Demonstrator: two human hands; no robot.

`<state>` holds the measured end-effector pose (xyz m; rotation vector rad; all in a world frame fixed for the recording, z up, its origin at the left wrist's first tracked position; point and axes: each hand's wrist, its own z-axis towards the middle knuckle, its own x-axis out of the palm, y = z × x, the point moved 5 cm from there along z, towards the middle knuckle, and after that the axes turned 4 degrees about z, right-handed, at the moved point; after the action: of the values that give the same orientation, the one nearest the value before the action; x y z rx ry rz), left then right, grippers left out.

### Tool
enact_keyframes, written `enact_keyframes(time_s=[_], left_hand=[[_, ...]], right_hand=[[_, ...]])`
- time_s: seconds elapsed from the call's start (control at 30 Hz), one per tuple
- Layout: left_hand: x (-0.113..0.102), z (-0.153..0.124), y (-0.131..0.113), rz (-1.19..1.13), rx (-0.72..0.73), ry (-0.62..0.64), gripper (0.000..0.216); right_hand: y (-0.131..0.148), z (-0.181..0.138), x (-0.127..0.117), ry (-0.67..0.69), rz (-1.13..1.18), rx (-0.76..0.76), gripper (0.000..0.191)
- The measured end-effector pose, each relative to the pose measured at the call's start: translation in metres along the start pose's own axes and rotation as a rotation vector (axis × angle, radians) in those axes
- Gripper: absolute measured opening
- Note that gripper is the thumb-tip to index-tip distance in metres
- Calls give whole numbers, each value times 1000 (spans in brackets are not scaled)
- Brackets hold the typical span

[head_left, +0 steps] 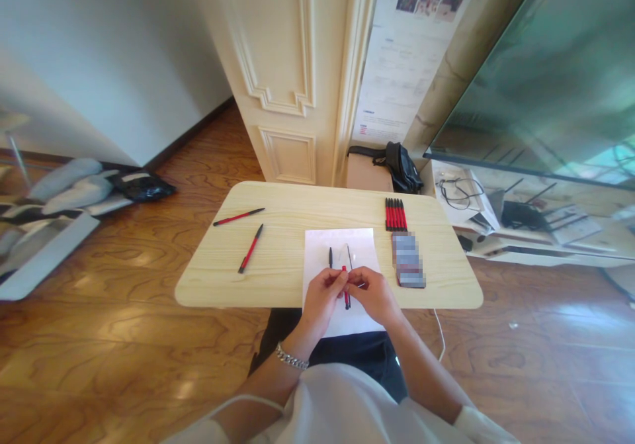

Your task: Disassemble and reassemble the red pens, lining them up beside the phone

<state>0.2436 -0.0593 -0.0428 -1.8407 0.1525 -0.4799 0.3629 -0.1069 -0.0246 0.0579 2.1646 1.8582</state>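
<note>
Over a sheet of white paper (pixel 315 245), my left hand (pixel 320 296) and my right hand (pixel 377 293) meet, fingertips pinched together around a red pen barrel (pixel 347 300). The barrel's black end points toward me. Just beyond my fingers a black pen tip section (pixel 331 255) lies on the paper. To its right is a thin dark pen refill (pixel 349 255). A faint, small, clear or shiny piece lies between them, too small to name. My fingers partly hide the barrel's middle.
Two red-and-black pens (pixel 251 249) lie apart on the left of the wooden table (pixel 282 206). At the right, several matching pens (pixel 395 215) lie side by side above a phone (pixel 409 262). A black bag (pixel 401 168) rests behind the table, and a white cable (pixel 440 338) hangs off its front.
</note>
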Motion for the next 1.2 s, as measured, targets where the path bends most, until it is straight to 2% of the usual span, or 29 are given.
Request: enact_keyframes(time_s=[0.13,0.27,0.4,0.53,0.9,1.07,1.2], left_hand=[[-5,-2,-6,171,32,-19,33],[-15,-8,-15,509,203,-8,20],[-17,-12,-18,781,380,9,11],[-15,-11,-11,921,446,49,11],[-9,7,-6,1023,490,90,15],[-8,10,-14,994,493,76,12],[-11,0,-22,844,432,16,12]], right_hand=[[-12,25,-29,-118,-81,71,30],[-14,52,-56,-239,-456,115,25],[-13,60,-51,-228,-723,112,24],[-12,58,-44,-234,-753,62,26],[-10,33,-66,-402,-495,41,27],[-8,34,-70,-383,-543,42,26],[-4,52,-70,-337,-682,49,24]])
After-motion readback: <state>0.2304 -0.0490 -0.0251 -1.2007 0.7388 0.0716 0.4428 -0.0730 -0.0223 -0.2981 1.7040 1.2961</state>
